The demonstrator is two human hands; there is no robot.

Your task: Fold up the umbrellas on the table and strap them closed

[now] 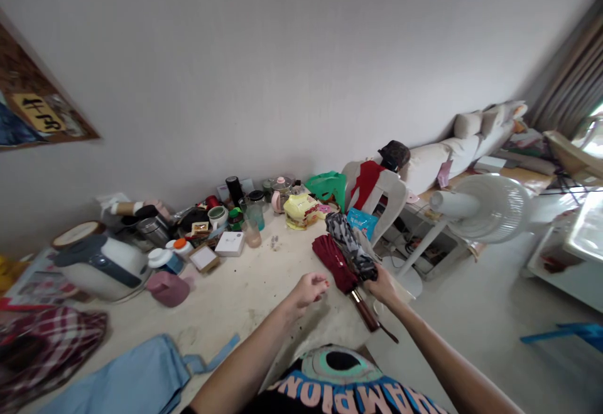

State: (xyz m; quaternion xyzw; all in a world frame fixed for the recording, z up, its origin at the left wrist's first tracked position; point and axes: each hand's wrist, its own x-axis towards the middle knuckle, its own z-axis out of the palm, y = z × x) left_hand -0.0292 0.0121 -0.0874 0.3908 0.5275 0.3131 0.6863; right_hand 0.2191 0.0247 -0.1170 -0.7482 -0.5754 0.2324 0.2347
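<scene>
My right hand [382, 286] is closed round the handle end of a folded grey patterned umbrella [349, 244] at the table's right edge. A folded dark red umbrella [335, 262] with a brown handle lies right beside it on the table [245, 294]. My left hand [308, 289] hovers just left of the red umbrella, fingers curled loosely, holding nothing that I can see.
The table's back is crowded: a white kettle [106, 266], a pink cup [168, 288], small boxes, jars, a yellow bag [300, 210], a green bag [327, 186]. A blue cloth [136, 379] and plaid cloth [44, 345] lie near left. A white chair [377, 197] and a standing fan [485, 207] are to the right.
</scene>
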